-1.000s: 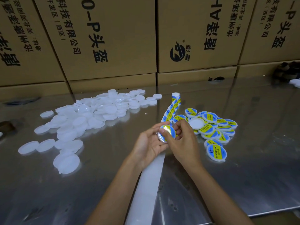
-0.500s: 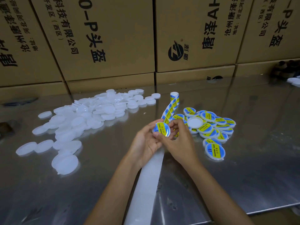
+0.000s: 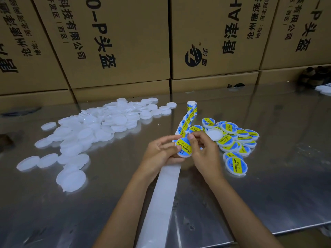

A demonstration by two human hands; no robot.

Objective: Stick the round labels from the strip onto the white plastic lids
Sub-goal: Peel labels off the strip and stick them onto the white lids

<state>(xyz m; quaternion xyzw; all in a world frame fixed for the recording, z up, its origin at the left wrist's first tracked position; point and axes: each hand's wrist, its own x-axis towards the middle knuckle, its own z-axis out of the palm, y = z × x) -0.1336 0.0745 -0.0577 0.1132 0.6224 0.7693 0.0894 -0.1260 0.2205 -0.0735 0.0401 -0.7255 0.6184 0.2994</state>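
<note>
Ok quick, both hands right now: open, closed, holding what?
Left hand: closed on the labelled lid, gripping its left edge.
Right hand: closed on the same lid, fingers pinching its top and right edge.

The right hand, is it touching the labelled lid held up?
Touching. The head view shows the right hand with its thumb on the lid.

This looks like a storeroom or a small packing workshop. Big brown cardboard boxes (image 3: 121, 42) with black printed writing are stacked like a wall across the top of the frame. Below them is a shiny grey metal surface (image 3: 268, 176). A big heap of plain round white plastic lids (image 3: 100, 126) lies at the middle left, and a smaller pile of lids with blue and yellow labels (image 3: 234, 138) at the middle right.
</note>
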